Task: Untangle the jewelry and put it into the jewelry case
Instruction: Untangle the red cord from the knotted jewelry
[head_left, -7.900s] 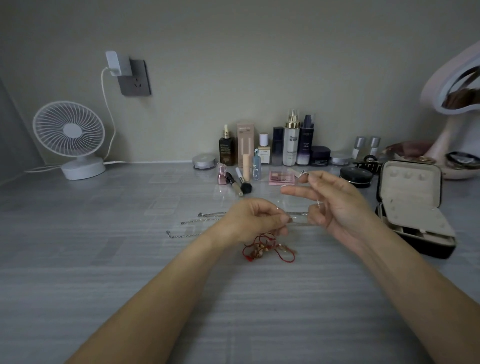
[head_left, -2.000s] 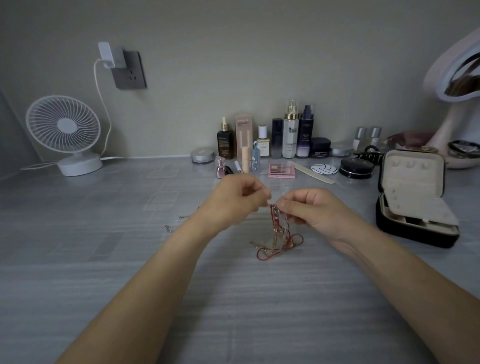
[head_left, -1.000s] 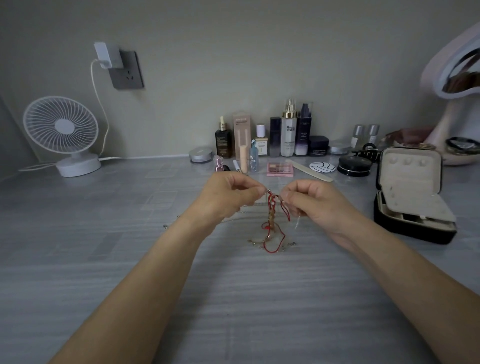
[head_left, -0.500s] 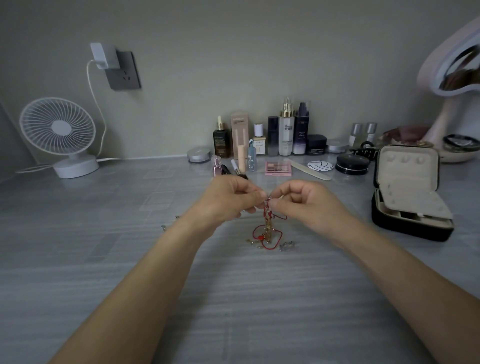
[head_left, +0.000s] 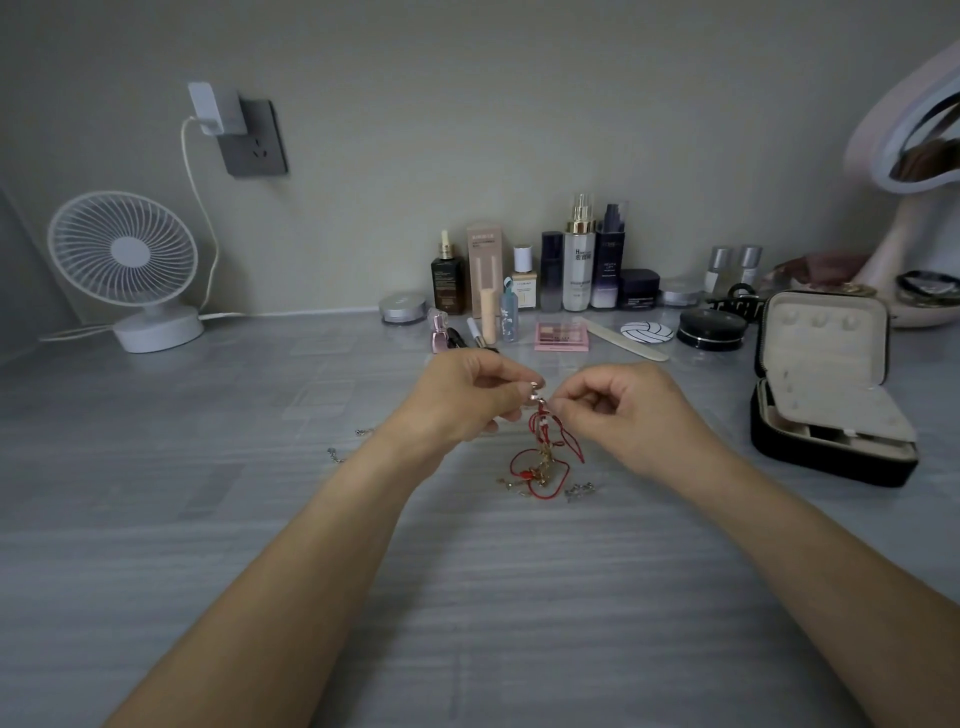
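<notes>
Loosely knotted red cord bracelet (head_left: 540, 457), gold charms, dangling

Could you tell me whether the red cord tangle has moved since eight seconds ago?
Yes. Then it lay flat on the table; now both hands pinch its top, lifting the red cord tangle upward toward the pink palette, its lower end apparently touching the table.

we see jewelry tangle (head_left: 540, 462) on table (head_left: 260, 519) centre | case (head_left: 826, 395) right | fan (head_left: 124, 265) far left | bottles (head_left: 579, 254) behind
</notes>
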